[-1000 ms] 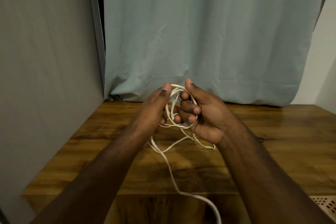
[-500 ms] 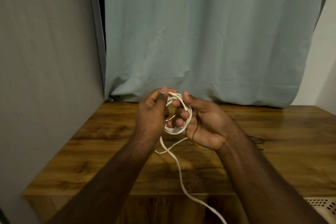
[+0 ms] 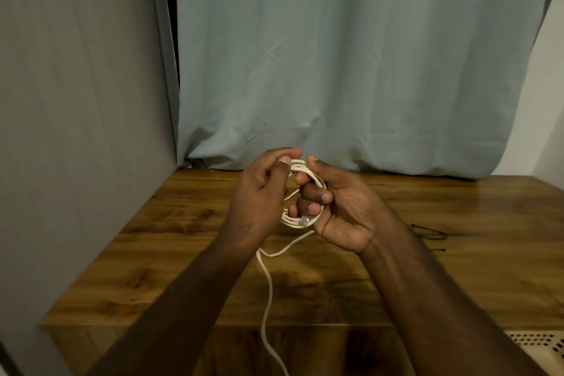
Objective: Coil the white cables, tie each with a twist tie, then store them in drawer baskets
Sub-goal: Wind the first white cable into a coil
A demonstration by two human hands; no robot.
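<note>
A white cable (image 3: 293, 220) is partly wound into a small coil above the wooden table (image 3: 171, 241). My right hand (image 3: 341, 207) grips the coil, its fingers curled through the loops, and a clear plug shows at the coil's lower edge. My left hand (image 3: 259, 192) pinches the top of the coil between thumb and fingers. The loose tail of the cable (image 3: 268, 299) hangs down from the coil, crosses the table's front edge and leaves the bottom of the view.
Black twist ties (image 3: 427, 232) lie on the table to the right of my right forearm. A white perforated basket (image 3: 537, 342) shows at the bottom right, below the table edge. A grey panel stands on the left, and a pale curtain hangs behind.
The loose loops have been drawn into a tighter coil in my right hand. Both hands have dropped a little, and the hanging tail has become shorter.
</note>
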